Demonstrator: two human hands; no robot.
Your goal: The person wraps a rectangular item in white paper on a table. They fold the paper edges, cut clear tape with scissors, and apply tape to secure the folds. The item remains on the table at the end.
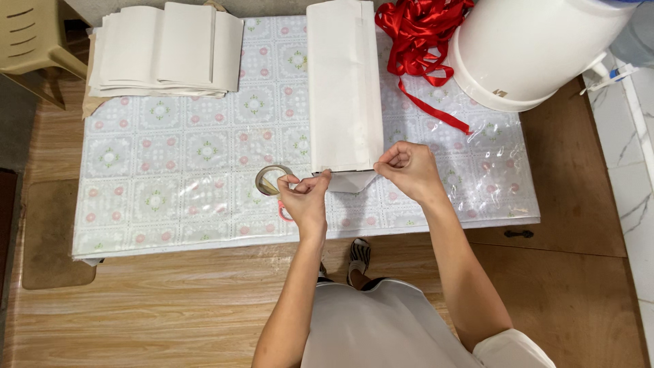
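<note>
The left hand (pixel 304 199) pinches the near left corner of a long white bag (pixel 343 88), fingers narrow and pressed on the paper edge, with a tape roll (pixel 271 180) just beside it at nine o'clock. The right hand (pixel 407 170) pinches the near right corner, fingers curled tight on the fold. Between the two hands the bag's bottom flap (pixel 354 180) lies folded to a point toward six o'clock. The bag lies flat at the middle of the table (pixel 170 157), its length running from twelve to six o'clock. A stack of white bags (pixel 167 51) sits at ten o'clock, well apart. A red ribbon (pixel 415 41) lies heaped at one o'clock, one strand trailing toward three. A white bucket (pixel 531 48) stands at two o'clock, touching the ribbon. A tan chair (pixel 30 34) is at ten o'clock off the table.
</note>
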